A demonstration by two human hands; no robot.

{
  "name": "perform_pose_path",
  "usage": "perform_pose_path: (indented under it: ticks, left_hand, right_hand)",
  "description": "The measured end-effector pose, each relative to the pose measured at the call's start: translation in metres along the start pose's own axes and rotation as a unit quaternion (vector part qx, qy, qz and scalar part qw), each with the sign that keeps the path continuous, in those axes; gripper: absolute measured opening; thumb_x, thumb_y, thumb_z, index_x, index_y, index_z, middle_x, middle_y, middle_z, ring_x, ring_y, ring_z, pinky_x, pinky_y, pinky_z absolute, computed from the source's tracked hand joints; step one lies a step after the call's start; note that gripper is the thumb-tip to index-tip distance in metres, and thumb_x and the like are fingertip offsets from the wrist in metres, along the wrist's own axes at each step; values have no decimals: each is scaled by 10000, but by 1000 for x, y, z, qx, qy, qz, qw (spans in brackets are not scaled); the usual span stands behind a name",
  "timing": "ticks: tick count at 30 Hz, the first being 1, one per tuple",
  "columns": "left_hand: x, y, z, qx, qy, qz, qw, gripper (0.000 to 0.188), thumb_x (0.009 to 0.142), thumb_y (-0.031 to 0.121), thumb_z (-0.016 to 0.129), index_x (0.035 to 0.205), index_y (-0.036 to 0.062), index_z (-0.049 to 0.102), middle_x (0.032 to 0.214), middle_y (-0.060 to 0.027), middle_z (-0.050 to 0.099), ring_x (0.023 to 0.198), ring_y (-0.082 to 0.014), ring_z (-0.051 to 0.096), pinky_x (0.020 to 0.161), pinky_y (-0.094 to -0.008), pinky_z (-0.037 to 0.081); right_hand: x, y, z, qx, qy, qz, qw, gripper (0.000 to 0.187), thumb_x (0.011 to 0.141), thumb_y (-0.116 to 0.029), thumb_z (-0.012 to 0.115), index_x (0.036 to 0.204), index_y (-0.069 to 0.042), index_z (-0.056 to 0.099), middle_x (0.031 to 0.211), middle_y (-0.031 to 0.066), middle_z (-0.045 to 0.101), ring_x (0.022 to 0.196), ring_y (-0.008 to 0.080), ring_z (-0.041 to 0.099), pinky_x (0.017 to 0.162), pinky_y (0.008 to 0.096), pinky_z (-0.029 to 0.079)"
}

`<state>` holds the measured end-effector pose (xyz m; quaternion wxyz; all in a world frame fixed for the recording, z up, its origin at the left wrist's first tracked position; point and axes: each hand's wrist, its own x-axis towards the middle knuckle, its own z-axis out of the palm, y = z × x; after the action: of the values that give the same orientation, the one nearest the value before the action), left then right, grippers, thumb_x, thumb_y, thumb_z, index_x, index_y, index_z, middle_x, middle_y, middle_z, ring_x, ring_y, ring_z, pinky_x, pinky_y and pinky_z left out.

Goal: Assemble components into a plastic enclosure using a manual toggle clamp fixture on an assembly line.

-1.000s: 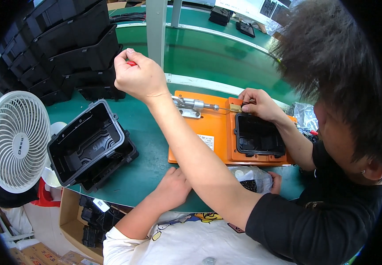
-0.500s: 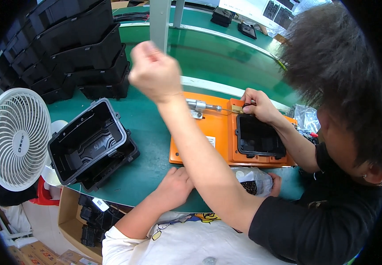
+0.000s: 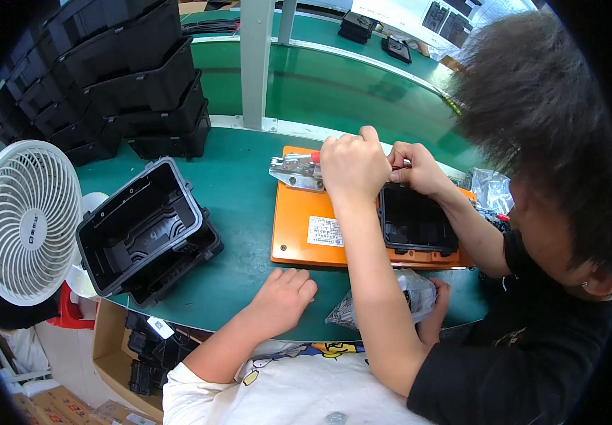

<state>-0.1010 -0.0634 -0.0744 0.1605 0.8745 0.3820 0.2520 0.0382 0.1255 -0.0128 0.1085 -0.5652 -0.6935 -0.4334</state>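
My left hand (image 3: 285, 301) rests on the green table in front of the orange fixture (image 3: 293, 234), fingers curled in, with nothing seen in it. Partly hidden behind a co-worker's forearm, my right hand (image 3: 439, 306) grips the side of a clear plastic bag (image 3: 412, 292) of small dark parts. A co-worker's hand (image 3: 354, 166) is closed on the red-tipped handle of a metal toggle clamp (image 3: 299, 171) on the fixture. The co-worker's other hand (image 3: 419, 170) pinches a small dark piece at the edge of a black plastic box (image 3: 416, 219) seated in the fixture.
An open black box (image 3: 143, 227) stands on the table at left, beside a white fan (image 3: 31, 223). Stacked black boxes (image 3: 136, 85) rise behind. A cardboard carton (image 3: 111, 340) with black parts is below the table edge. A pale post (image 3: 255, 71) stands at the back.
The co-worker's raised fist has come down to the right onto the clamp handle, and the clamp's lever has swung back to the left. My left hand has barely moved.
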Motion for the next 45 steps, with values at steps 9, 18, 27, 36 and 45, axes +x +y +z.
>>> perform_pose_path:
  ticks: [9, 18, 27, 36, 45]
  left_hand:
    - [-3, -2, 2, 2, 13, 1, 1000, 150, 775, 136, 615, 878, 54, 544, 896, -105, 558, 856, -256, 556, 751, -373, 406]
    - [10, 4, -1, -3, -12, 37, 999, 170, 770, 121, 630, 898, 54, 540, 909, -120, 550, 860, -275, 543, 745, -386, 397]
    - [5, 3, -2, -11, -30, -2, 999, 157, 760, 61, 654, 843, 69, 521, 844, -107, 519, 823, -296, 528, 716, -397, 377]
    - [8, 7, -3, 16, -31, 6, 999, 164, 749, 33, 641, 836, 68, 507, 822, -113, 525, 793, -306, 537, 695, -400, 377]
    - [38, 19, -19, -59, -160, 126, 977, 145, 756, 22, 603, 859, 51, 506, 787, -121, 553, 765, -315, 563, 683, -399, 395]
  right_hand:
    - [103, -98, -77, -36, 215, -444, 869, 87, 870, -156, 595, 853, -103, 661, 828, 9, 595, 888, 123, 565, 815, 279, 531]
    - [63, -9, -49, 309, -31, -153, 938, 92, 825, -155, 573, 827, -119, 658, 897, 39, 590, 917, 190, 567, 833, 326, 479]
    - [-33, 146, 30, 26, -389, -48, 920, 190, 899, -146, 598, 1046, -180, 714, 1105, 22, 604, 1112, 184, 575, 835, 340, 523]
    - [-50, 143, 39, -18, -386, -57, 920, 138, 876, -121, 613, 965, -158, 711, 1034, 26, 632, 1006, 186, 595, 782, 324, 518]
    - [-44, 142, 40, -80, -389, -64, 915, 95, 853, -97, 628, 885, -136, 709, 963, 30, 659, 900, 188, 615, 728, 308, 513]
